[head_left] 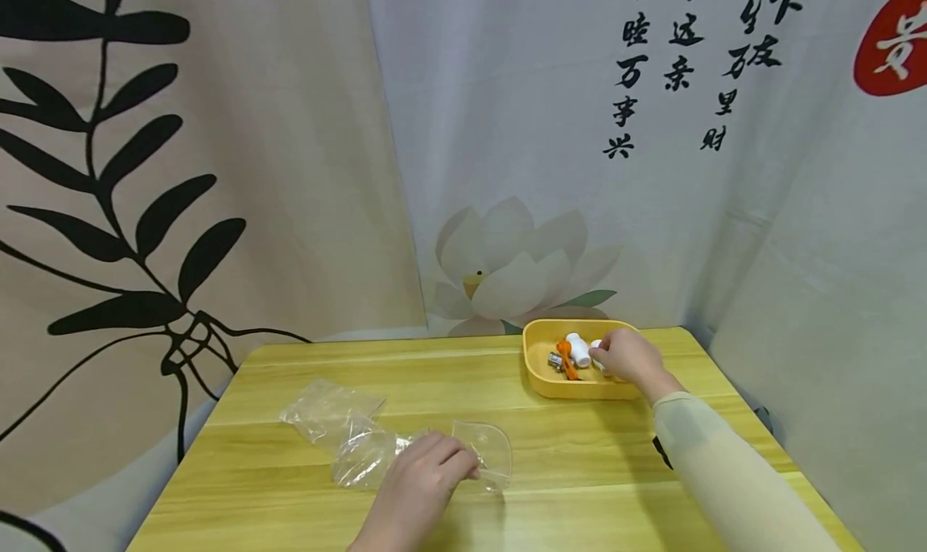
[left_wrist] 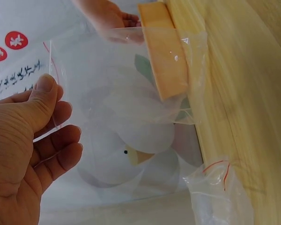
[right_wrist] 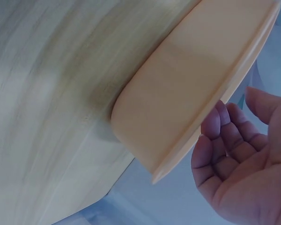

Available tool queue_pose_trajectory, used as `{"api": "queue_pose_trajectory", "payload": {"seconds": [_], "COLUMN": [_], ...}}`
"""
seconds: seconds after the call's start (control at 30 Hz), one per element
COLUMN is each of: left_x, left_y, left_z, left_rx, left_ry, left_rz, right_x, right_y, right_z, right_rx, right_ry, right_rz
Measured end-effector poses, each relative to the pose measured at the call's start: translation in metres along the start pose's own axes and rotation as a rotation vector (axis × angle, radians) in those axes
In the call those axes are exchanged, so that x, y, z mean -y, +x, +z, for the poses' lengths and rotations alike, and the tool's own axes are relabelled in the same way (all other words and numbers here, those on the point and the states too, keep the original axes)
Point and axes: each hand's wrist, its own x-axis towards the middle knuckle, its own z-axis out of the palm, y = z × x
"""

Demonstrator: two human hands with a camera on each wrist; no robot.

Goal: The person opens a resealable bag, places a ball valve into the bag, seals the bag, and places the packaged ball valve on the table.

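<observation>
My left hand (head_left: 427, 475) pinches the top edge of a clear zip bag (head_left: 491, 447) between thumb and fingers, above the front middle of the table. In the left wrist view the bag (left_wrist: 126, 105) hangs spread out, a red line along its zip. Over the right side of a yellow tray (head_left: 579, 389) is my right hand (head_left: 632, 360), its fingertips reaching in by a white item (head_left: 598, 365). The right wrist view shows thumb and fingers apart; the tray's rim (right_wrist: 215, 105) hides some fingertips. A white cylindrical item (head_left: 578, 349), an orange piece (head_left: 567, 363) and small silvery pieces (head_left: 555, 362) lie inside.
More clear plastic bags (head_left: 329, 415) lie on the wood-grain table (head_left: 275, 496), left of my left hand. A printed cloth (head_left: 507, 133) with a lotus and black writing hangs behind the table's back edge. The tray sits near the back right corner.
</observation>
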Motion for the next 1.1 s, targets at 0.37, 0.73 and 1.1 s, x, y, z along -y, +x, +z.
{"api": "queue_pose_trajectory", "payload": {"seconds": [0.37,0.73,1.1], "left_x": [0.0,-0.002,-0.005], "left_y": [0.0,0.0,0.001], "left_z": [0.001,0.002,0.002], "left_rx": [0.015,0.03,0.036], "left_ry": [0.003,0.015,0.013], "left_rz": [-0.017,-0.015,-0.023], "right_x": [0.001,0.003,0.006], "right_y": [0.005,0.012,0.013], "right_z": [0.005,0.01,0.015], "right_rx": [0.023,0.045,0.088], "right_ry": [-0.034,-0.059,-0.058], "right_rz": [0.024,0.023,0.038]}}
